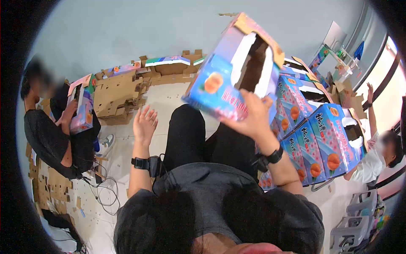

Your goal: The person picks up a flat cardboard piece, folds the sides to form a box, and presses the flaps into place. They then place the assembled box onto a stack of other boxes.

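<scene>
My right hand [252,115] grips a blue and pink peach-printed carton [213,70] by its near side, holding it tilted in the air above my knees. The carton's top has an opening with white inner flaps and tan cardboard at the far end; its dark inside shows through. My left hand [144,125] is raised beside my left knee with fingers apart and nothing in it. Right of the held carton, a stack of similar peach cartons [320,146] stands near my right forearm.
Flat brown cardboard sheets [113,99] lie by the wall. At left, a seated person [50,139] holds another carton [81,106]. Another person [370,163] is behind the stack, one arm raised. Grey plastic stools [353,222] stand lower right; black cables [103,194] lie on the floor.
</scene>
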Tool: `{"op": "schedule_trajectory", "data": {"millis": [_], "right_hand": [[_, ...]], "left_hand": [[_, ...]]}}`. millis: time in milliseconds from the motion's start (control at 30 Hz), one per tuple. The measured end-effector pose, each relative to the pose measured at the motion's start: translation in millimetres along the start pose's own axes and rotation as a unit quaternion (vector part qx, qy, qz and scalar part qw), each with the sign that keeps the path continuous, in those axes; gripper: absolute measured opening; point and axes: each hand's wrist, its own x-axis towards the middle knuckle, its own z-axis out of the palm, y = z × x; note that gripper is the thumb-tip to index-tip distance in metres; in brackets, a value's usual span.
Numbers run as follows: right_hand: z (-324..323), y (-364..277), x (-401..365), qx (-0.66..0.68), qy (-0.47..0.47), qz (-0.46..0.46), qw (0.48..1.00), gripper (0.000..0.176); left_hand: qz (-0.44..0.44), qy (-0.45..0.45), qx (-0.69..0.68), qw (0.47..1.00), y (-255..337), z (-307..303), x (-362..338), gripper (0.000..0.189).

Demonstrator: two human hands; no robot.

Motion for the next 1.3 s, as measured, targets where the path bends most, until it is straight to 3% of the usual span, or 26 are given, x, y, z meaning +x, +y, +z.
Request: {"op": "schedule_trajectory", "data": {"millis": [300, 600, 700, 800, 933, 1300], "right_hand": [[0, 72, 84, -0.185, -0.007, -0.023, 0.982, 0.077], [-32, 191, 110, -0.348, -0.183, 0.092, 0.915, 0.086], [-50, 211, 103, -0.365, -0.216, 0.141, 0.895, 0.087], [-55, 234, 90, -0.372, -0.138, 0.157, 0.904, 0.088], [-64, 246, 89, -0.353, -0.186, 0.273, 0.875, 0.087], [-72, 250, 77, -0.357, -0.236, 0.347, 0.835, 0.097]], "left_hand": [[-0.015, 0.054, -0.102, 0.993, -22, -56, -3, 0.025], [-0.066, 0.087, -0.085, 0.99, -37, -71, -6, 0.02], [-0.064, 0.066, -0.092, 0.991, -38, -70, -8, 0.019], [-0.057, 0.068, -0.089, 0.992, -39, -67, -10, 0.019], [-0.061, 0.087, -0.093, 0.99, -39, -67, -12, 0.018], [-0.047, 0.096, -0.087, 0.99, -33, -62, -12, 0.017]]}}
